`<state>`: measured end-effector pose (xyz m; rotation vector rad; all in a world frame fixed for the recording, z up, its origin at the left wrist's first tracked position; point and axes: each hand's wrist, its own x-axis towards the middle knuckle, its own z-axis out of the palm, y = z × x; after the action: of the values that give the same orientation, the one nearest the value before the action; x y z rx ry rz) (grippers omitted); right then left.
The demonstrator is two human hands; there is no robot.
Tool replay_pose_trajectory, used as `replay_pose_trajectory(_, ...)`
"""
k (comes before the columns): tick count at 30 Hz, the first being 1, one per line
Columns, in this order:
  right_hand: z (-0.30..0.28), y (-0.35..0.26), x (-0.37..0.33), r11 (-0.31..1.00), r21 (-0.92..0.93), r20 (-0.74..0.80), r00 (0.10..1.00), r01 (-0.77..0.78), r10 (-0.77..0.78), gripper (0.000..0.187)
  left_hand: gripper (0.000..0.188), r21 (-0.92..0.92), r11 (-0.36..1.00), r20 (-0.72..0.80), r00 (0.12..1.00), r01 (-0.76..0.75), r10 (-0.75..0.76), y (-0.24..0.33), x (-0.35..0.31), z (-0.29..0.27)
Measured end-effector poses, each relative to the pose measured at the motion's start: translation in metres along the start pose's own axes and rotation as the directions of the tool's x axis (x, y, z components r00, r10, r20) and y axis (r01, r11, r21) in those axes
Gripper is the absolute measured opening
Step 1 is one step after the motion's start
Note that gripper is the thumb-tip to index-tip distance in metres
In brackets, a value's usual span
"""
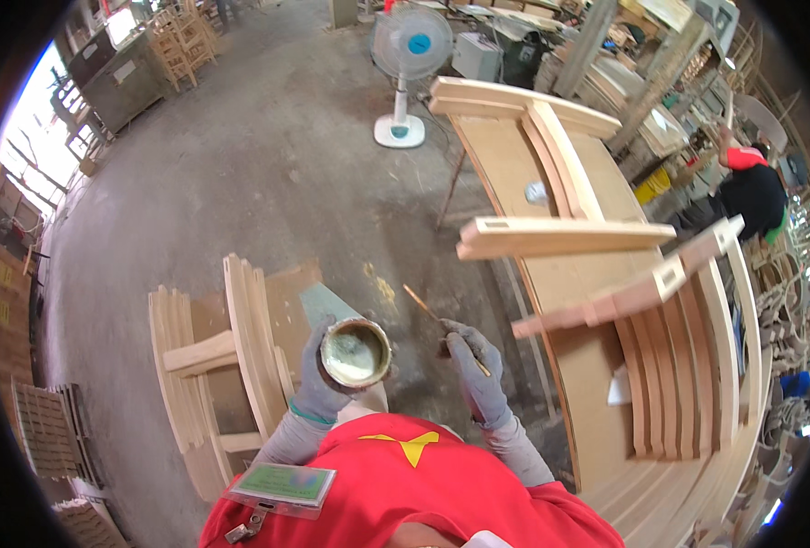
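My left hand [315, 382], in a grey glove, is closed around a round open pot [387, 352] with a stained rim. Whitish paste or liquid lies inside it. To its right, my right hand [474, 365], also gloved, is closed on a thin wooden stick [420, 300]. One end of the stick points up and left over the floor, and a short end shows past the fingers. Stick and pot are apart. Left of my left hand stand joined pale wooden parts [250, 338], stacked beside a flat board [323, 306].
On my right is a long bench [565, 384] with wooden rails [560, 239] reaching over its edge and curved wooden slats [665, 384] in a row. A standing fan [399, 130] is ahead. Another person [747, 196] works at the far right. Stacked chairs [178, 41] stand far left.
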<state>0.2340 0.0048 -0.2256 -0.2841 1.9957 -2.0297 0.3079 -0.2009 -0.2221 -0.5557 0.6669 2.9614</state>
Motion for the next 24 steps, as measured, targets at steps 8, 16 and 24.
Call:
replay_pose_trajectory(8, 0.144, -0.025, 0.210, 0.996, 0.090, 0.101, 0.995, -0.005, -0.004, 0.024, 0.059, -0.001, 0.999, 0.150, 0.988, 0.041, -0.040, 0.168, 0.094, -0.013)
replay_pose_trajectory(16, 0.255, -0.035, 0.367, 0.985, 0.053, 0.213, 0.961, 0.166, -0.174, 0.020, 0.063, 0.070, 0.978, 0.121, 0.975, -0.197, 0.187, 0.293, 0.181, -0.035)
replay_pose_trajectory(24, 0.321, -0.031, 0.533, 0.976, 0.109, 0.386, 0.913, -0.186, 0.131, 0.022, 0.083, 0.869, 0.156, 0.267, 0.711, -0.469, 0.650, 0.383, 0.318, -0.053)
